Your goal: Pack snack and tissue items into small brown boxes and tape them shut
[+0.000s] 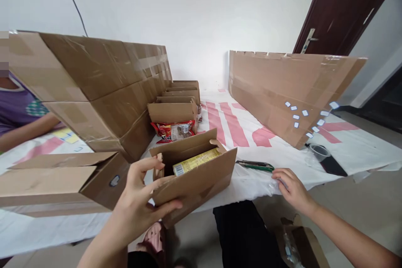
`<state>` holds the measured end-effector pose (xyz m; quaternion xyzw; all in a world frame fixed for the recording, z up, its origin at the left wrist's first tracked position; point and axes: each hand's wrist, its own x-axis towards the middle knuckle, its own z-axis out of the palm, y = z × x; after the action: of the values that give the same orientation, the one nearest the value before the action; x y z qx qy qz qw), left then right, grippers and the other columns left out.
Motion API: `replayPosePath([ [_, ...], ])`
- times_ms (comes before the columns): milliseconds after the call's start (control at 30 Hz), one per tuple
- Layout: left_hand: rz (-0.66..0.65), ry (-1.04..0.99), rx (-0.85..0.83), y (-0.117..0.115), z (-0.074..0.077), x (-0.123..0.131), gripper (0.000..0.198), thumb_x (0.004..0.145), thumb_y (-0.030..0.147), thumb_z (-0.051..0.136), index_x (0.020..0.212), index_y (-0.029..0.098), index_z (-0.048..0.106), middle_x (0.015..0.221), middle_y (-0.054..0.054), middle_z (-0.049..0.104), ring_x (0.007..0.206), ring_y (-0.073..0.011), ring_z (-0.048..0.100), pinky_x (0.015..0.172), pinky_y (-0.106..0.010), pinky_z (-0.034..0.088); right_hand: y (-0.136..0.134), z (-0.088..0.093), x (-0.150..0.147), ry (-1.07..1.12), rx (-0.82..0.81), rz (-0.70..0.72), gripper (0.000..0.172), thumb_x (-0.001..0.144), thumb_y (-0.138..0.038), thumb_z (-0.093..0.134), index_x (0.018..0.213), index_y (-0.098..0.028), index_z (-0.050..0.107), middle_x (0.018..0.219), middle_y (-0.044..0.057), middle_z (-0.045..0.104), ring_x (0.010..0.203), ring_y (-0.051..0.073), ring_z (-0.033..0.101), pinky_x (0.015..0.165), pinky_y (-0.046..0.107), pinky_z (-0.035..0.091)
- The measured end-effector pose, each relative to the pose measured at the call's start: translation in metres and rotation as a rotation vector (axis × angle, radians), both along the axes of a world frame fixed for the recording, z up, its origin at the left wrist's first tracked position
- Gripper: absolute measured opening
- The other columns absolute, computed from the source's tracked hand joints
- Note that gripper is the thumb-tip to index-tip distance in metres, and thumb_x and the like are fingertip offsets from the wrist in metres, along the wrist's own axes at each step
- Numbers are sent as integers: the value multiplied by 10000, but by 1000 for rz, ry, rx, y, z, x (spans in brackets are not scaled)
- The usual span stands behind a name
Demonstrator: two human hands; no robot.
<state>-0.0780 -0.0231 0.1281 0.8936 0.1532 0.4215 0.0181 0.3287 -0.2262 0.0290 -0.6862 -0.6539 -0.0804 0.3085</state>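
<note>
My left hand [141,197] grips the near left end of an open cardboard box [201,188], thumb on its front side and fingers over the end. The box tilts at the table's front edge. Inside it lies a yellow packet [196,161] with a barcode. My right hand [292,188] is low over the table edge, fingers curled together, their tips at the end of a green utility knife [255,166]. A bit of clear plastic [274,187] shows by the thumb; what the fingers hold, if anything, I cannot make out.
Behind the box lie red snack packs [174,130] before a row of cardboard boxes [172,111]. Tall cardboard panels stand left [103,75] and right [282,88]. A closed box [56,180] sits left; a clear cup [318,151] and black phone-like slab [334,165] lie right. Another person's arm [31,132] rests far left.
</note>
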Motion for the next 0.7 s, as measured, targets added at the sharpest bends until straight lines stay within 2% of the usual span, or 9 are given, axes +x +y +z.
replayPosePath([
  [133, -5, -28, -11, 5, -8, 15, 361, 709, 333, 777, 1027, 253, 625, 1183, -87, 457, 1211, -332, 468, 995, -504, 457, -1, -1, 2, -10, -21, -4, 174, 851, -148, 454, 876, -206, 615, 933, 74, 639, 925, 232, 590, 807, 401, 507],
  [267, -32, -9, -9, 5, -8, 23, 383, 722, 306, 765, 1051, 252, 577, 1332, -100, 470, 1302, -357, 404, 1059, -565, 367, 0, -1, -2, 24, 39, -52, 129, 889, -200, 445, 869, -208, 572, 873, 64, 617, 868, 225, 586, 769, 377, 498],
  [400, -70, 23, -26, 6, -6, 23, 370, 737, 299, 749, 1056, 245, 569, 1260, -102, 556, 1291, -348, 420, 1032, -555, 388, 3, -5, -4, 91, 65, -126, 122, 924, -243, 415, 917, -205, 530, 845, 52, 602, 823, 206, 589, 743, 346, 498],
  [533, -50, 57, -39, 5, -4, 23, 320, 764, 250, 723, 1046, 233, 572, 1258, -99, 566, 1293, -330, 425, 1028, -532, 398, 2, -13, -3, 30, -17, -57, 134, 919, -215, 415, 880, -215, 543, 823, 50, 613, 796, 206, 589, 709, 341, 497],
  [700, -57, 76, -28, 5, -4, 23, 338, 776, 239, 713, 1076, 225, 559, 1230, -104, 572, 1289, -322, 425, 1027, -523, 397, -7, -17, 3, -172, -42, 60, 231, 867, -83, 408, 896, -213, 597, 888, 64, 660, 871, 225, 590, 772, 388, 497],
])
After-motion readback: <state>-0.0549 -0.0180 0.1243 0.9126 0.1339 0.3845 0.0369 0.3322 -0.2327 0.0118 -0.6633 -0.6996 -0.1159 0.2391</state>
